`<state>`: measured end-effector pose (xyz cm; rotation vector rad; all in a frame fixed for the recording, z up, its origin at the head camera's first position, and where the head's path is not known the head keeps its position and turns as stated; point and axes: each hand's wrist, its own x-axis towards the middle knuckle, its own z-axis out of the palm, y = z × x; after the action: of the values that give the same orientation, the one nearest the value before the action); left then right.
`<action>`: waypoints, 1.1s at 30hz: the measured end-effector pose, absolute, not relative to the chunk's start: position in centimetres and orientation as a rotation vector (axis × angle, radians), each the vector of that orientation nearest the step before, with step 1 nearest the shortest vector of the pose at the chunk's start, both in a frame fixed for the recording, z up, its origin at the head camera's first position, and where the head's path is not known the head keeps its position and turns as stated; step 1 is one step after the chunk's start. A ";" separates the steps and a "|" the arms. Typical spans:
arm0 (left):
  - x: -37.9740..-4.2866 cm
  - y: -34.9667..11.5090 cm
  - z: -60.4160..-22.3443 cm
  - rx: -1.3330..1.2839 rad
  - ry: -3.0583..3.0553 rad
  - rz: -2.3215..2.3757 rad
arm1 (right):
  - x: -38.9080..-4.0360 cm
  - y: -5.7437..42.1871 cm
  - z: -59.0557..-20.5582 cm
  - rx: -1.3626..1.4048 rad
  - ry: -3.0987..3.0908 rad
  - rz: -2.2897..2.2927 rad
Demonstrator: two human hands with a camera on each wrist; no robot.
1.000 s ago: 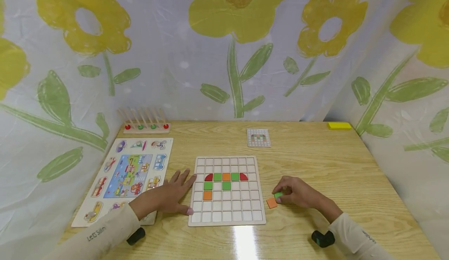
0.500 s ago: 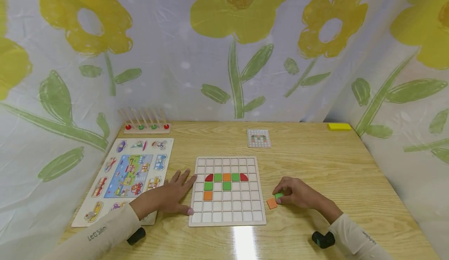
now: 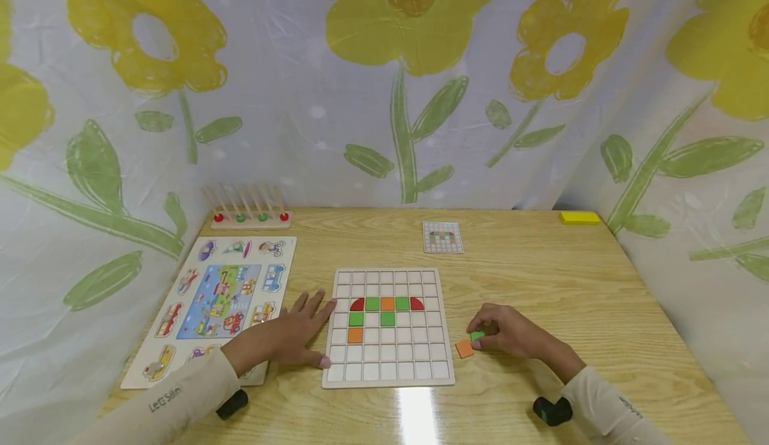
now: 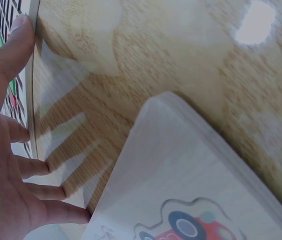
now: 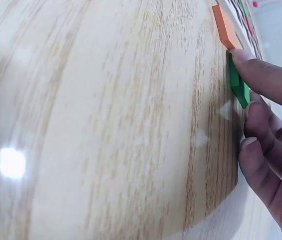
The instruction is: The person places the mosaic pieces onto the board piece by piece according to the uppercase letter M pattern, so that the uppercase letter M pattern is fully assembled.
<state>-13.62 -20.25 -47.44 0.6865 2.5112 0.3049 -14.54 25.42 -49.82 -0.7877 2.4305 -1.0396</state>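
A pale wooden grid board (image 3: 414,351) lies on the table with red, green and orange pieces set in some squares. My left hand (image 3: 294,331) is spread along the board's left side, thumb and fingertips at its edge; the left wrist view shows these fingers straight. To the right of the board, my right hand (image 3: 510,328) pinches a green square tile (image 5: 238,82) between thumb and fingers, low at the tabletop. Close by lies an orange square tile (image 3: 464,348), its corner near the green one. Part of the green tile is hidden by the fingers.
A picture puzzle board (image 3: 279,245) lies at the left, partly under the left forearm. Behind it stands a peg rack (image 3: 252,221) with red and green beads. A small pattern card (image 3: 442,238) lies beyond the grid board. A yellow block (image 3: 579,218) sits far right.
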 end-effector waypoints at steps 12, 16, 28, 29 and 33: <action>-13.5 -20.3 -47.5 0.679 2.526 0.302 | -14.3 25.7 -50.0 -0.768 2.441 -1.073; -13.4 -20.3 -47.2 0.679 2.520 0.311 | -14.3 25.8 -50.1 -0.769 2.436 -1.090; -13.4 -20.3 -47.3 0.683 2.523 0.312 | -14.3 25.8 -50.2 -0.803 2.453 -1.091; -13.4 -20.3 -47.3 0.683 2.524 0.315 | -14.3 25.8 -50.3 -0.801 2.454 -1.089; -13.5 -20.2 -47.3 0.682 2.521 0.312 | -14.3 25.9 -50.3 -0.795 2.456 -1.080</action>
<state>-13.46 -20.24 -47.26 0.6819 2.5211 0.3119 -14.28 25.86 -50.33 -0.7948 2.4564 -1.0803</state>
